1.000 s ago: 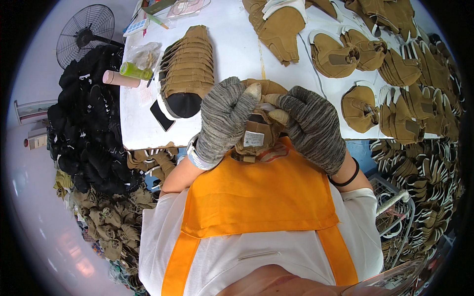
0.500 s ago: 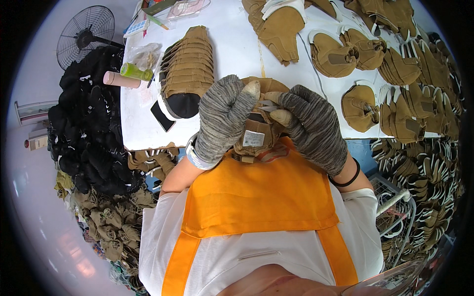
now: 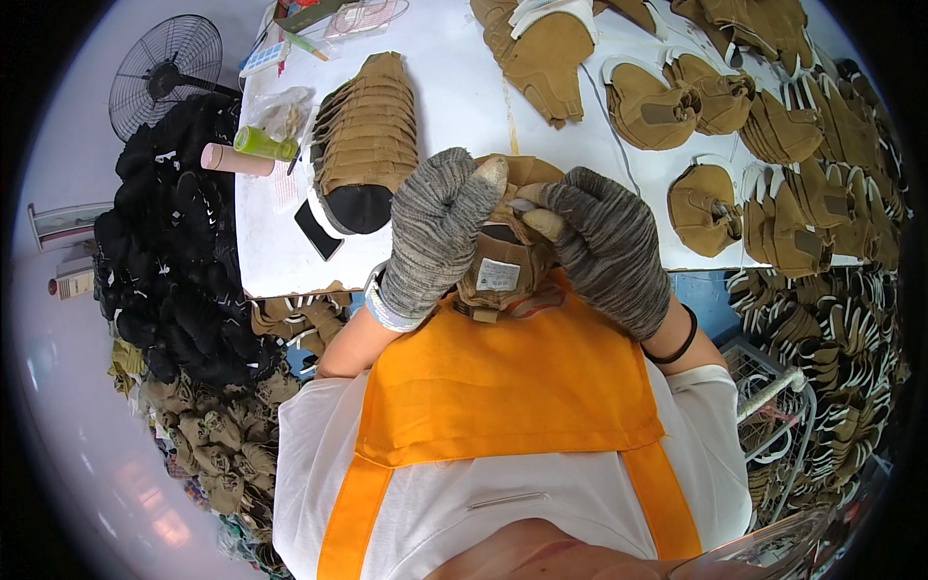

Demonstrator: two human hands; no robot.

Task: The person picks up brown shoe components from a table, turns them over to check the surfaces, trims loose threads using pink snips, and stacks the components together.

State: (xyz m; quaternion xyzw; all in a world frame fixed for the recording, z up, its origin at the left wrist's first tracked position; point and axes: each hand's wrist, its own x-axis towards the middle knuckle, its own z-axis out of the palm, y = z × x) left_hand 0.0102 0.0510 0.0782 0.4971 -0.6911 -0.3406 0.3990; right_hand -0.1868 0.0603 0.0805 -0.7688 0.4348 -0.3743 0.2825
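Both hands wear grey knitted gloves with pale fingertips. Between them, at the table's near edge, is a brown shoe upper (image 3: pixel 526 263) with a white label (image 3: pixel 497 275) inside and a dark opening above it. My left hand (image 3: pixel 437 232) is closed on the left side of the upper, its thumb and fingers pinching at the edge. From the right, my right hand (image 3: pixel 613 253) pinches the facing edge with thumb and curled fingers. A small pale bit shows at the right fingertips; I cannot make out what it is. The gloves hide part of the upper.
The white table (image 3: pixel 464 97) bears a stack of brown uppers (image 3: pixel 372 121), a black phone (image 3: pixel 318 230), a pink bottle (image 3: pixel 236 159) and more uppers (image 3: pixel 704 208) at right. Piles of black uppers (image 3: pixel 179 242) and a fan (image 3: pixel 164 77) stand left; a wire cart (image 3: pixel 773 416) stands right.
My right hand has shifted very slightly to the left, its fingertips still at the upper's edge. The left hand stays nearly in place.
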